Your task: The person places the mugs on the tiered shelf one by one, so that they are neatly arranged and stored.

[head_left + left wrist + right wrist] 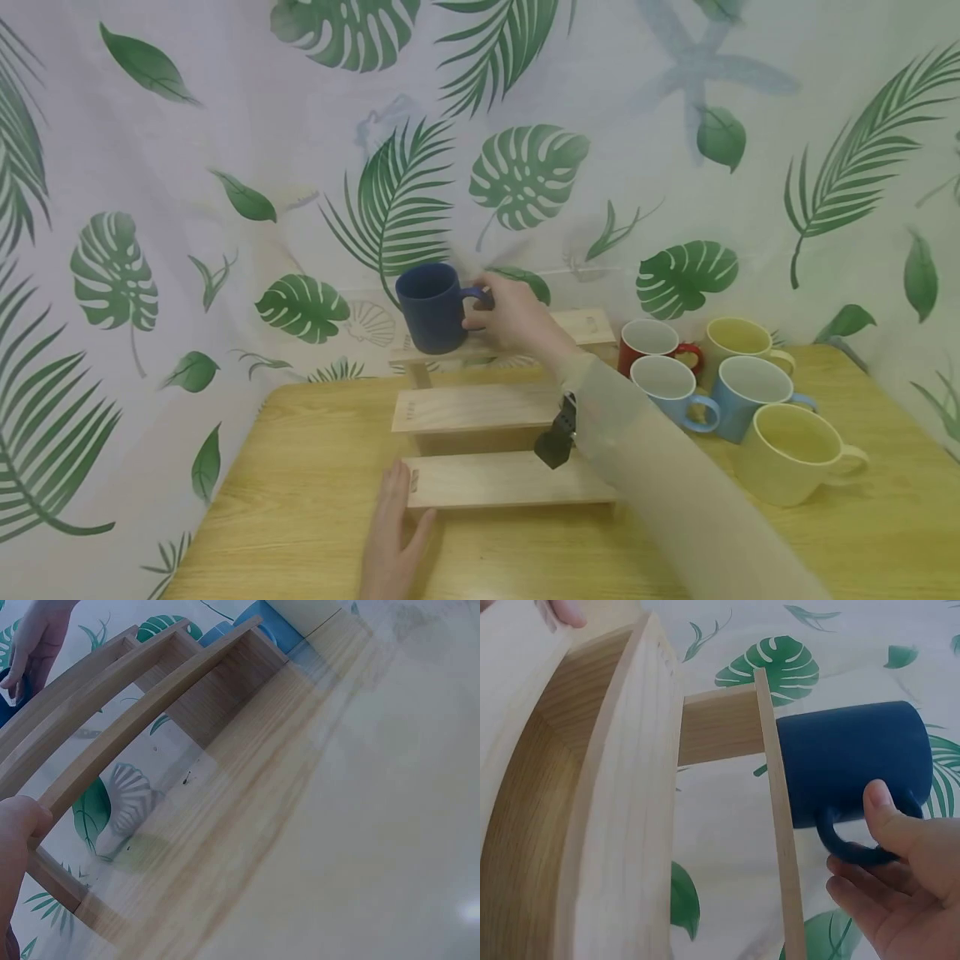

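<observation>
A dark blue mug (431, 310) stands upright at the left end of the top step of a three-step wooden rack (480, 408). My right hand (513, 317) pinches the mug's handle between thumb and fingers. Seen by the right wrist camera, the mug (855, 761) has its base against the top board, and the thumb of my right hand (907, 855) lies on the handle. My left hand (393, 533) rests against the left end of the lowest step, fingers straight and thumb spread along the front. In the left wrist view, the left hand (19, 840) touches the step's corner.
Right of the rack stand a red mug (648, 337), two light blue mugs (663, 387) and two yellow mugs (791, 458), handles to the right. Everything is on a wood-grain table (300, 492). Behind hangs a leaf-print cloth (225, 125). A black watch (558, 433) is on my right wrist.
</observation>
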{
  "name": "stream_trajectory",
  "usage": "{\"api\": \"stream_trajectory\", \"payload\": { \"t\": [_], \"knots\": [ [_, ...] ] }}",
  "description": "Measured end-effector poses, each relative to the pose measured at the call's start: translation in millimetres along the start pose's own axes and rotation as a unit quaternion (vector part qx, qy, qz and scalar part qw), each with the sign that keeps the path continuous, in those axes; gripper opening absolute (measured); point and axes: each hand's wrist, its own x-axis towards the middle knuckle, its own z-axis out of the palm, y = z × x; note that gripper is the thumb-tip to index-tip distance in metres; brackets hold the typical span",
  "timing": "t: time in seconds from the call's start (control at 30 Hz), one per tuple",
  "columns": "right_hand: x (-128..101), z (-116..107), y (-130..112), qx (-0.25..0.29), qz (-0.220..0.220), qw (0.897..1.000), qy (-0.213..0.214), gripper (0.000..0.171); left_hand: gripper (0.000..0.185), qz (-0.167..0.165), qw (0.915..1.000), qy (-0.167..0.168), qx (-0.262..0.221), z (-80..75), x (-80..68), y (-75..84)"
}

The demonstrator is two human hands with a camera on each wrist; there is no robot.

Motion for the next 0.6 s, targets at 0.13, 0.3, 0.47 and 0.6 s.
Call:
{"api": "stream_trajectory", "payload": {
  "t": [0.13,0.3,0.47,0.6],
  "knots": [
    [-10,-9,15,-0.013,-0.025,0.999,-0.018,0.068,0.066,0.002,1.0,0.002,-0.003,0.2,-0.2,1.0],
    [-32,-23,24,-0.015,-0.051,0.997,-0.054,0.084,0.066,-0.002,1.0,0.001,-0.001,1.1,-1.3,-1.2],
    [-61,-33,28,0.001,-0.093,0.994,-0.051,0.091,0.067,-0.001,1.0,0.007,0.003,0.2,-1.0,-3.0],
    [-84,-36,34,0.006,-0.128,0.991,-0.038,0.096,0.067,0.002,1.0,0.001,0.008,-0.5,-0.1,-2.2]
  ]
}}
